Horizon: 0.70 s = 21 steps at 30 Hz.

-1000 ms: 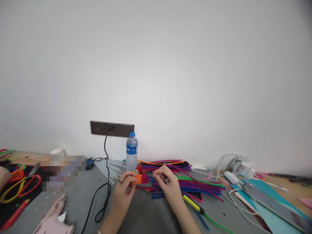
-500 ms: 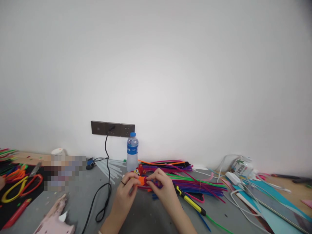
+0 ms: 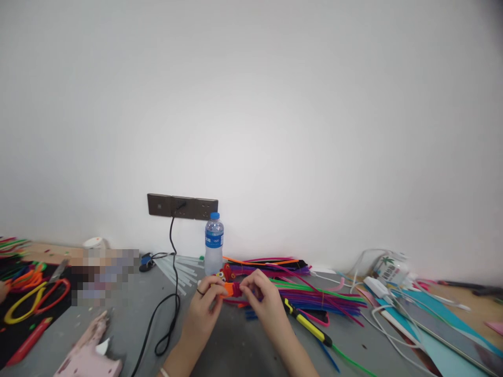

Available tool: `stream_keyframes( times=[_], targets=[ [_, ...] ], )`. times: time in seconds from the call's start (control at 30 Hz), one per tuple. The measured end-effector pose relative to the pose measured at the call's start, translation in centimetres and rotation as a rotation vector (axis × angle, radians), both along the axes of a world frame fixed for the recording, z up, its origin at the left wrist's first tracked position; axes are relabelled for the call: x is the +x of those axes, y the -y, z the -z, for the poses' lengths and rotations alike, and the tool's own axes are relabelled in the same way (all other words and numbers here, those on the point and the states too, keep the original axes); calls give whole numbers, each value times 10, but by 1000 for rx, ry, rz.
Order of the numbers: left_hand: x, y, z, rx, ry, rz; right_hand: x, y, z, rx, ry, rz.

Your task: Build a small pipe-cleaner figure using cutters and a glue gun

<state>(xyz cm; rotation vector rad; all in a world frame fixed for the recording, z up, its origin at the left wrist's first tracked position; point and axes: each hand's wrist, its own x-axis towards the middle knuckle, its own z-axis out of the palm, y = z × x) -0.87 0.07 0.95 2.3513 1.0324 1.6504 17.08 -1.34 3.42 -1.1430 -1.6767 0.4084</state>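
My left hand (image 3: 203,305) is closed, thumb and fingers pinching an orange fuzzy pipe-cleaner piece (image 3: 227,289). A magenta pipe-cleaner part (image 3: 236,289) joins its right side, and my right hand (image 3: 262,298) pinches at that end with thumb and forefinger. What exactly lies between the right fingertips is too small to make out clearly. Just behind my left fingers shows a small red figure (image 3: 227,272) with googly eyes; whether it touches the orange piece cannot be seen. Bundles of pipe cleaners (image 3: 326,300) lie behind and right of my right hand.
A water bottle (image 3: 214,246) stands by the wall. A black cord (image 3: 173,314) runs down from the outlet. Left are a pink glue gun (image 3: 88,361), scissors (image 3: 39,303) and someone's hand (image 3: 3,291). Right are a yellow-black tool (image 3: 310,325), white cables (image 3: 389,332) and a tablet-like device (image 3: 444,332).
My right hand has shifted slightly right, away from the left, and more of the magenta part shows between them. The left hand stays nearly in place.
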Motion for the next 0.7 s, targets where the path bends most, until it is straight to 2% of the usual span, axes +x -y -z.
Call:
stream_keyframes(
  times=[0.23,0.4,0.7],
  targets=[
    [0,-1,-3,15,-6,9,3,1,-4,10,-116,49],
    [0,-1,-1,27,-24,2,4,-2,-3,15,-11,14],
    [0,0,-1,38,-35,-6,-1,2,0,74,136,41]
  ],
)
